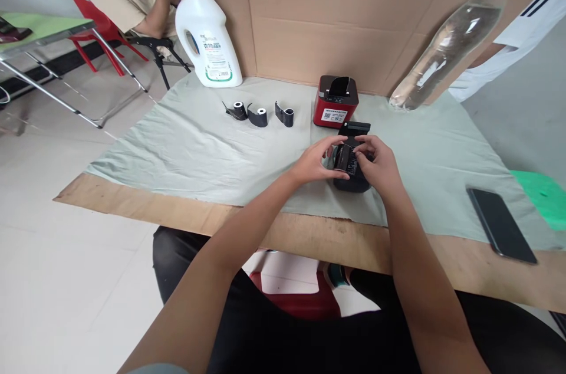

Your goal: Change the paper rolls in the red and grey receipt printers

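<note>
My left hand (315,161) is curled around a dark paper roll (342,158), thumb below and fingers above. My right hand (379,163) pinches at the right side of the same roll; its fingertips partly cover what they grip. Directly under the hands is a small black receipt printer (352,186) with its lid (357,127) raised. The hands and the roll hide most of its inside. Just behind it stands a red and black receipt printer (335,104) with a dark strip rising from its top.
Three dark paper rolls (257,117) with loose tails stand on the cloth (194,144) to the left. Behind are a white detergent bottle (207,38) and a leaning water bottle (451,43) against cardboard (309,20). A phone (502,224) lies at right. Other people sit beyond.
</note>
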Tool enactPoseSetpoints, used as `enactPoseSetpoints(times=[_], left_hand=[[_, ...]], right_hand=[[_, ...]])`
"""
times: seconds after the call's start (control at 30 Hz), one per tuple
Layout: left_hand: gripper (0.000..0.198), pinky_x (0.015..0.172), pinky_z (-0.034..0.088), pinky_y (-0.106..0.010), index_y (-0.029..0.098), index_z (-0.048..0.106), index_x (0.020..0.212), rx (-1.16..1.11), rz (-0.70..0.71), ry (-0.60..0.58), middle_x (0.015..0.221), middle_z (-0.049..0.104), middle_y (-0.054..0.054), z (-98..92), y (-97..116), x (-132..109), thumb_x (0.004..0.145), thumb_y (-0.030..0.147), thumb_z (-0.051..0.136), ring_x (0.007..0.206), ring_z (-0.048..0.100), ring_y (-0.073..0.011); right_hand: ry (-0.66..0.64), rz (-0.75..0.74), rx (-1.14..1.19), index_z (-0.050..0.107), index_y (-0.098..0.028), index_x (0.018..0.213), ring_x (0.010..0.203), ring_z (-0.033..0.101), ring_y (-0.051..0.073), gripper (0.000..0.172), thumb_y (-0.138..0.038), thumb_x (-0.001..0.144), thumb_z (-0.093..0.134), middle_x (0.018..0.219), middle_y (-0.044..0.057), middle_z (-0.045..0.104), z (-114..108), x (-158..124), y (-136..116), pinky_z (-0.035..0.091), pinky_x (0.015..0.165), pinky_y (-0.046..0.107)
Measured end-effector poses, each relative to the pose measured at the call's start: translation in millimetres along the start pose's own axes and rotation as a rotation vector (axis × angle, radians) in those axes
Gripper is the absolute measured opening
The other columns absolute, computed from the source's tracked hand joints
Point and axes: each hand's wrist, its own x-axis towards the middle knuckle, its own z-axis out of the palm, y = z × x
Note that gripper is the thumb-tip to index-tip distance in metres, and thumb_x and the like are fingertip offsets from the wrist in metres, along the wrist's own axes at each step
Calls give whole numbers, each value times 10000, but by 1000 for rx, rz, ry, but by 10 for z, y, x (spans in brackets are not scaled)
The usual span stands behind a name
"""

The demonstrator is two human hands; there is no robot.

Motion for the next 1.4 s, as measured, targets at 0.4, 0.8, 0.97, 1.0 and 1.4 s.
enactPoseSetpoints(times=[0.4,0.8,0.97,1.0,1.4], left_hand=[[695,926,535,-375,222,585,1379,200,22,-55,1286,635,-127,-20,22,-18,813,521,854,1084,646,-266],[543,1051,537,-425,196,458,1441,377,163,73,1315,561,-145,-83,-54,-5,952,226,694,1258,584,-281],[516,1111,523,-471,208,443,1490,482,220,85,1369,560,-150,-24,-35,-21,992,217,575,1298,565,-301],[512,1115,525,-470,221,439,1502,495,223,90,1379,560,-144,-3,-27,-24,1001,213,542,1300,566,-298],[504,1004,574,-433,138,510,1427,414,-370,310,1342,602,-195,33,-112,-6,952,228,653,1215,643,-308]], right_hand=[[48,-20,-16,654,-244,1143,918,725,261,331,-244,814,620,907,51,740,8,-35,-125,565,954,467],[15,20,347,702,-264,1099,1010,749,261,280,-486,949,622,1108,70,771,216,-138,-262,645,778,415],[16,11,224,696,-241,1210,1092,747,307,404,-420,849,719,1195,104,776,308,-159,-247,632,935,508],[34,-10,143,688,-234,1243,1123,739,322,453,-409,828,735,1229,115,769,338,-169,-256,614,976,529],[210,-173,-236,619,-219,1146,1052,703,313,351,-199,803,687,1124,118,739,783,676,-833,557,994,500]])
